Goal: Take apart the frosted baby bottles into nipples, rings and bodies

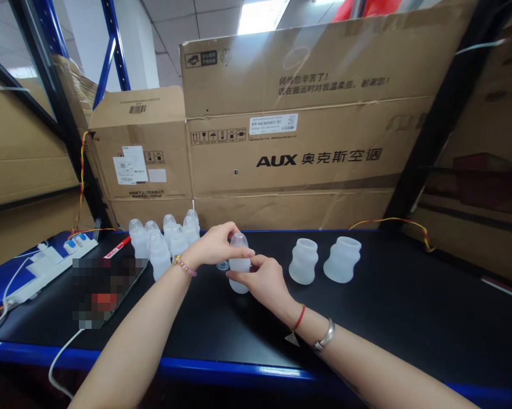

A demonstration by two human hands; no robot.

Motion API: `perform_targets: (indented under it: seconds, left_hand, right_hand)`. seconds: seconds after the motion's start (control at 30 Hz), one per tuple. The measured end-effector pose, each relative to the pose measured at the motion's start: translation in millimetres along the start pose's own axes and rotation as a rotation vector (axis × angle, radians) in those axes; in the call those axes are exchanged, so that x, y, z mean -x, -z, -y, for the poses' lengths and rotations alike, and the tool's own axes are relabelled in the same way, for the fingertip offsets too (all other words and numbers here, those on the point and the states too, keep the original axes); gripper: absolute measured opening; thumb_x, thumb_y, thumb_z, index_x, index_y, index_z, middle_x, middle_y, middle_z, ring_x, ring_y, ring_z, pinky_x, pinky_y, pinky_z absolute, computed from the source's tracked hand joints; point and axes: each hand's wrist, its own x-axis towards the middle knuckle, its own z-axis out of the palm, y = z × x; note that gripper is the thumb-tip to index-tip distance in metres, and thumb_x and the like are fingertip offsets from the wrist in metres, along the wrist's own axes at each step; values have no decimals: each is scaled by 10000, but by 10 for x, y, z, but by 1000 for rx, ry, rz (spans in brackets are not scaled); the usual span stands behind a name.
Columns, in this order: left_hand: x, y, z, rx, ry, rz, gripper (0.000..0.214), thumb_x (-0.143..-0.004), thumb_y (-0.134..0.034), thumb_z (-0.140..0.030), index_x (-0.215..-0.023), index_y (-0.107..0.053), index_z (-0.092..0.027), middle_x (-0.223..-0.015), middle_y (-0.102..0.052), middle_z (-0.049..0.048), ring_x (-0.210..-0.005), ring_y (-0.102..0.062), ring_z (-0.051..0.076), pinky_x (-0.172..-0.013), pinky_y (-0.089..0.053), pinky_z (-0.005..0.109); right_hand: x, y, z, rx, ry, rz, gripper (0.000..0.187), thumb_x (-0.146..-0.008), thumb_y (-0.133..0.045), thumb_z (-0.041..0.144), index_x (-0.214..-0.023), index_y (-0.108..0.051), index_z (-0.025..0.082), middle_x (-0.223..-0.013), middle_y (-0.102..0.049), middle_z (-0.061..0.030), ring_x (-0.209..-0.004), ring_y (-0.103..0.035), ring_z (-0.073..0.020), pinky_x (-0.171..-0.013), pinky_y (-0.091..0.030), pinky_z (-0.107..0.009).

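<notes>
A frosted white baby bottle (240, 265) with a clear domed cap stands upright on the black shelf top. Around its upper part my left hand (215, 245) is closed, thumb across the front near the cap. My right hand (269, 279) grips the same bottle lower down, its thumb and forefinger on the body. Just behind my left hand lies a small clear round piece (223, 265), partly hidden. To the right are two uncapped frosted bottles, a nearer one (303, 261) and a wider one (342, 260). Several capped bottles (159, 255) cluster on the left.
A dark tablet-like device (123, 289), partly blurred out, lies at the left with a white cable. Beyond it are a red marker (117, 247) and a white power strip (51, 272). Large cardboard (298, 187) walls off the back. A blue edge (238, 366) runs along the front.
</notes>
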Motion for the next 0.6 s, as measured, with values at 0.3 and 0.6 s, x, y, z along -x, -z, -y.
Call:
perform_targets:
  seconds: [0.3,0.6]
  left_hand:
    - [51,-16,-94,-278,-19,-124,575,-640,-706,-693,-864,-546,-188,-795,-574,12,-697,-487,160,-585,-337,272]
    - [-8,187,85,250,-141,294,481,-706,-751,-368,-1125,-630,-165,-946,-666,59,-807,-603,160,-709,-456,285]
  right_hand:
    - [22,-69,-108,91,111,-50,298,-614,-763,453,-719,-750,174,-731,-714,-46,-701,-645,-216,-618,-447,-291]
    - [29,-21,-91,183,137,-65,306,-628,-754,448,-829,-789,220,-823,-707,-51,-749,-646,-222,-660,-454,-304]
